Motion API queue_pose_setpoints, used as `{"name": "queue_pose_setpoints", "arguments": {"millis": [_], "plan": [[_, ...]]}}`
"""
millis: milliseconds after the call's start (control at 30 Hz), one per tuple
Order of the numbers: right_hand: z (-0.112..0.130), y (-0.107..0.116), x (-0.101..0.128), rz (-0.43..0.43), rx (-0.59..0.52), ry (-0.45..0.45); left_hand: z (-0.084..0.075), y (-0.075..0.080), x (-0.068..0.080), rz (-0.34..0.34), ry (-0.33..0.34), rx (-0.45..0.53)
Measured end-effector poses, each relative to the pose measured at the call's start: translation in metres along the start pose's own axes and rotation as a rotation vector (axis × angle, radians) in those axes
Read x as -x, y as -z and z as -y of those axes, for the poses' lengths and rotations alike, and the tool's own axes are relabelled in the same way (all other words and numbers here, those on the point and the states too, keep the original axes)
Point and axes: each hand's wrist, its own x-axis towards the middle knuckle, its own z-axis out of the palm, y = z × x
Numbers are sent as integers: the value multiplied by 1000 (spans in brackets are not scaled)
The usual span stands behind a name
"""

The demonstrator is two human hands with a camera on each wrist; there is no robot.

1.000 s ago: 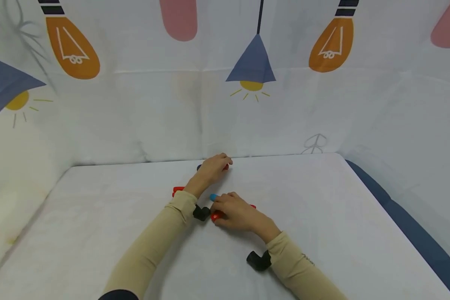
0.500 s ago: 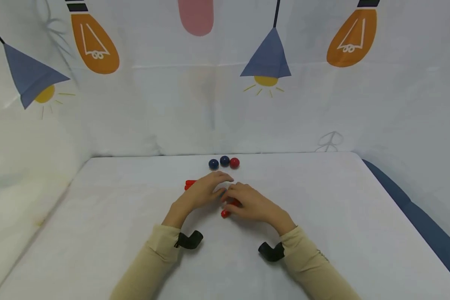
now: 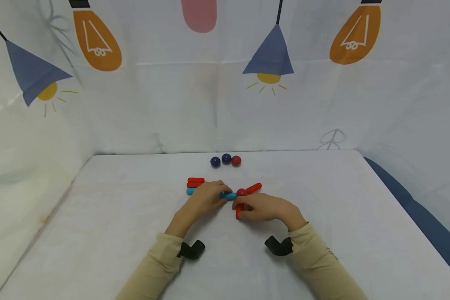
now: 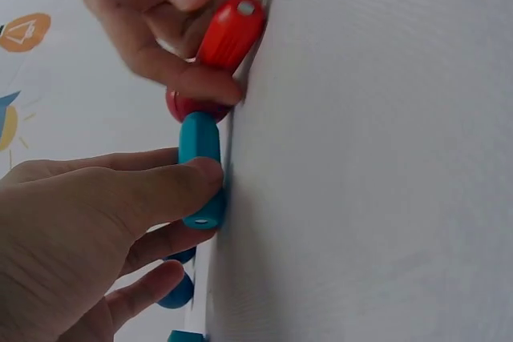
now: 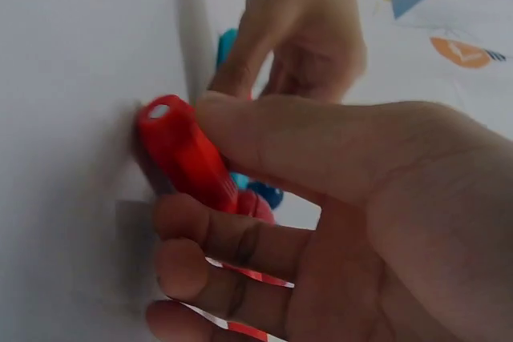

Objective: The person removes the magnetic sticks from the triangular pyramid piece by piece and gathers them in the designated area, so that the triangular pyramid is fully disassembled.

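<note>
Middle of the white table (image 3: 97, 233), both hands low and close together. Left hand (image 3: 204, 201) pinching a blue rod (image 3: 229, 195) between thumb and fingers (thumb laid along its side in the left wrist view (image 4: 200, 170)). Right hand (image 3: 264, 207) clamped on a red rod (image 3: 239, 211), thumb on top, fingers curled beneath, clear in the right wrist view (image 5: 186, 154). Between the two, a red ball (image 3: 241, 192) serving as the joint.

Now the key relation: blue rod lying flat, long axis running left to right across the table, its right end touching the red ball. Ball just right of the left hand's fingertips, just beyond the right hand's. Red rod with its long axis running from the ball back toward the person, near end poking out below the right hand's fingers, far end at the ball, though whether properly seated there cannot be told. Right hand nearer to the ball than the left, by a hair.

A second red rod (image 3: 253, 188) slanting away from the ball up and to the right, untouched.

Elsewhere: a small stack of spare rods (image 3: 195, 183) just left of the left hand, two red over one blue, all lying left to right. Farther back, near the printed cloth backdrop (image 3: 165, 104), three loose balls (image 3: 226, 160) in a row, two dark blue and one red, well apart from both hands.
</note>
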Motion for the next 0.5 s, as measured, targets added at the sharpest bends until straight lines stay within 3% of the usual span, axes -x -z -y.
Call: {"name": "queue_pose_setpoints", "arguments": {"millis": [167,500], "plan": [[-9,10,4,9,16,7,-1,6,5,19,22,14],[-28,10,-4,-179,31,18,-3,5,8,59,1,32]]}}
